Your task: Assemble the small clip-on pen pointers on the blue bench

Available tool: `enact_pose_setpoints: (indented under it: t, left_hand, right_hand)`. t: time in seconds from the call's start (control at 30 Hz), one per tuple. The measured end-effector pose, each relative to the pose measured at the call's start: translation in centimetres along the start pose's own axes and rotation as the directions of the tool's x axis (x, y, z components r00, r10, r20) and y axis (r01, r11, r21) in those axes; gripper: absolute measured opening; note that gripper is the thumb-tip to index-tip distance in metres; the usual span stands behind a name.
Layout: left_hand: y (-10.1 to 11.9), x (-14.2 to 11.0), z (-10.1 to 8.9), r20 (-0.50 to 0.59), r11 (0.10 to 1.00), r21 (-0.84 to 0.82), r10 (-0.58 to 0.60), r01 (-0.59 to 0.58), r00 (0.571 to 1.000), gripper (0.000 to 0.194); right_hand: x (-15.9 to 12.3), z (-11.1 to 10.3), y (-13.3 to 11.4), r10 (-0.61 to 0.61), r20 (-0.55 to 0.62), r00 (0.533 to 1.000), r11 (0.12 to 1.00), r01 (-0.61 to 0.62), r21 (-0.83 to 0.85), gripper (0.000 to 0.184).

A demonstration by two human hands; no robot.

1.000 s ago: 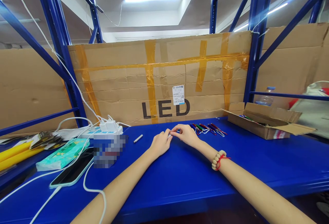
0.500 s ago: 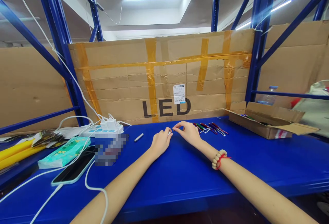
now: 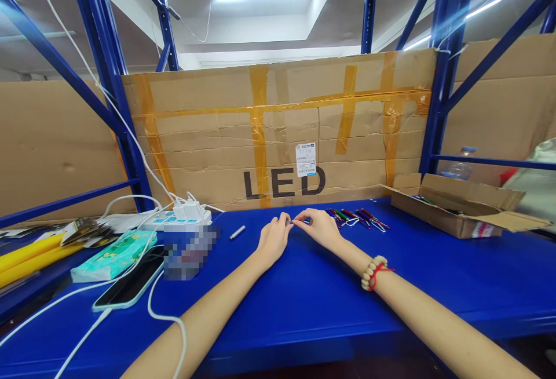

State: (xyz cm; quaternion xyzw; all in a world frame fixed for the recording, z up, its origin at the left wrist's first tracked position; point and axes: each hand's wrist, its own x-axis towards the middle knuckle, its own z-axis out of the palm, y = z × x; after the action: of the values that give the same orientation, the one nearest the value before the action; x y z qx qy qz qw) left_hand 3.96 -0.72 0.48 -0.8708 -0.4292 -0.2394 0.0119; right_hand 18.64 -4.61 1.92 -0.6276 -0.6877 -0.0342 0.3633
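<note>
My left hand is closed in a pinch above the blue tabletop, around a small item mostly hidden by the fingers. My right hand meets it fingertip to fingertip, also pinching; a bit of something dark shows beneath its curled fingers, too small to name. Left of the hands lies a short silver-white tube. Just beyond the right hand is a row of slim red, green and dark rods with silver loops. A beaded bracelet with red string circles my right wrist.
An open cardboard box stands at the right, holding small items. At the left are a phone, a green tissue pack, a white power strip and loose cables. A cardboard sheet marked LED closes off the back.
The fingertips of both hands have come together. A dark bit now shows under the right fingers. The whole view has shifted slightly; the things on the table lie as before.
</note>
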Motion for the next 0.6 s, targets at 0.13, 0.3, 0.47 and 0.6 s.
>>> enact_pose_setpoints:
  t: [0.13,0.3,0.47,0.6]
  left_hand:
    - [0.07,-0.1,-0.12,-0.022,0.998,-0.056,0.012,-0.013,1.0,0.015]
    - [0.2,-0.15,-0.24,-0.019,0.998,-0.063,-0.009,0.008,1.0,0.016]
    - [0.28,-0.15,-0.31,-0.009,0.995,-0.093,-0.027,0.026,1.0,0.016]
    - [0.22,-0.12,-0.31,-0.002,0.992,-0.122,-0.041,0.041,0.999,0.016]
  right_hand:
    - [-0.04,0.01,-0.06,0.014,0.015,1.0,1.0,-0.014,0.005,0.014]
    - [-0.1,0.11,-0.03,0.001,0.014,1.0,1.0,-0.001,0.001,0.014]
    - [-0.1,0.07,-0.03,-0.003,0.018,1.0,1.0,0.003,-0.014,0.015]
    - [-0.14,-0.04,-0.17,0.011,0.031,0.999,1.0,-0.011,-0.022,0.016]
